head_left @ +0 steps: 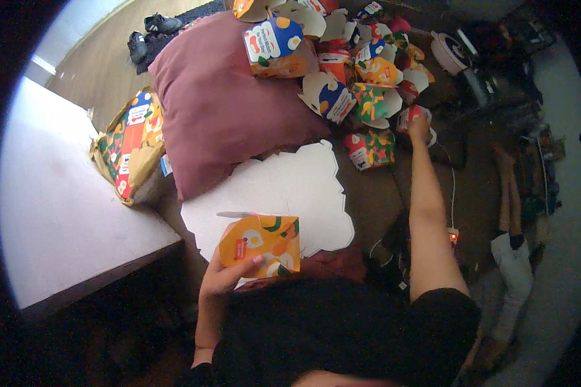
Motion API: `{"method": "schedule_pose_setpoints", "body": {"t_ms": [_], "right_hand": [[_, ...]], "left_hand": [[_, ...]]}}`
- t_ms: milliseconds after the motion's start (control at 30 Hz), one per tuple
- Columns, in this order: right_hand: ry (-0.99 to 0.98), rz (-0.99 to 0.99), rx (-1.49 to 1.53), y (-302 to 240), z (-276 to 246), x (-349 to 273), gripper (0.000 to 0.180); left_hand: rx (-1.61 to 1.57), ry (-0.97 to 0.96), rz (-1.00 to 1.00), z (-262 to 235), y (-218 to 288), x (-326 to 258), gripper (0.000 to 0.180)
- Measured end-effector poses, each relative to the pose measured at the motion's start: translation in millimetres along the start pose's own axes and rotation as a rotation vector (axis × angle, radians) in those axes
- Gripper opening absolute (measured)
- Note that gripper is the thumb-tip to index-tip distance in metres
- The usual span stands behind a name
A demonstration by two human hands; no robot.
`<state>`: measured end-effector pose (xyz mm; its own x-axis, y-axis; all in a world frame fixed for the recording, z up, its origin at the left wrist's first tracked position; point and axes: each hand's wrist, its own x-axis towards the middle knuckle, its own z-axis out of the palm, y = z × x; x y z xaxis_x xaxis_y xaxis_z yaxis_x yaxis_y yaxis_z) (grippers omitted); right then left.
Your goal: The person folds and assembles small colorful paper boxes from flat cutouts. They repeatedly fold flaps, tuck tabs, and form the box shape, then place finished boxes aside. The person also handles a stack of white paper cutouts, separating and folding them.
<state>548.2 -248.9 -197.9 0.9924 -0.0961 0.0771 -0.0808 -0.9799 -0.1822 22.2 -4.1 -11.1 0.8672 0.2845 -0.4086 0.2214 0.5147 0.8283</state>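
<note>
My left hand point(229, 276) grips an orange paper food box point(274, 242) printed with fried eggs and leaves, its thumb across the near side. The box is held over a stack of flat white die-cut card blanks point(316, 187). My right arm stretches far forward, and my right hand point(420, 128) is closed at a red and white paper box point(405, 119); its fingertips are partly hidden. Just left of that box stands a red and green patterned box point(370, 149).
Many folded boxes point(372, 103) are heaped at the far right. Another box point(274, 48) sits by a mauve cushion point(232, 97). A wrapped pack of printed blanks point(132, 145) leans by a white table point(84, 193). A power strip with a red light point(454, 237) lies right.
</note>
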Motion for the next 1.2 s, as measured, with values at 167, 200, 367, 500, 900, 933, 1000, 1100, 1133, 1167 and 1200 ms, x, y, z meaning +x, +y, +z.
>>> {"method": "schedule_pose_setpoints", "body": {"t_ms": [167, 200, 367, 500, 900, 933, 1000, 1100, 1133, 1167, 1200], "right_hand": [[0.072, -0.088, -0.013, -21.7, -66.7, -47.9, 0.048], [0.14, -0.115, 0.004, -26.5, -82.2, -60.3, 0.046], [0.36, -0.32, 0.228, -57.6, -156.2, -97.2, 0.053], [0.309, -0.529, 0.488, -113.8, -170.7, -92.6, 0.039], [0.329, -0.981, 0.437, -225.3, -72.1, -80.6, 0.041], [0.407, -0.996, 0.504, -222.7, -74.3, -85.1, 0.041], [0.441, -0.987, 0.657, -215.0, -85.7, -99.8, 0.042], [0.139, -0.979, 1.046, -193.3, -109.6, -150.3, 0.044], [-0.038, -1.073, 1.28, -183.4, -118.0, -172.0, 0.046], [-0.351, -1.149, 1.204, -172.2, -126.2, -192.2, 0.055], [-0.587, -1.31, 1.171, -162.4, -134.3, -211.1, 0.065]], "left_hand": [[-0.005, 0.024, 0.015, -9.7, -3.5, 2.6, 0.059], [0.006, 0.013, 0.044, -12.5, -3.2, 3.1, 0.059], [0.049, 0.02, 0.036, -16.8, -2.0, 7.5, 0.061], [0.051, 0.079, 0.087, -10.0, -3.6, 7.6, 0.062], [0.097, 0.388, 0.022, -27.9, -28.0, -6.8, 0.067], [0.124, 0.352, 0.031, -30.5, -28.4, -4.2, 0.069], [0.132, 0.337, 0.06, -33.1, -30.9, -0.9, 0.069], [0.101, 0.311, 0.16, -30.6, -32.4, 7.0, 0.064], [0.1, 0.255, 0.219, -28.4, -31.2, 10.6, 0.061], [0.099, 0.213, 0.278, -25.8, -28.5, 12.9, 0.058], [0.155, 0.133, 0.23, -23.3, -23.5, 14.5, 0.054]]}}
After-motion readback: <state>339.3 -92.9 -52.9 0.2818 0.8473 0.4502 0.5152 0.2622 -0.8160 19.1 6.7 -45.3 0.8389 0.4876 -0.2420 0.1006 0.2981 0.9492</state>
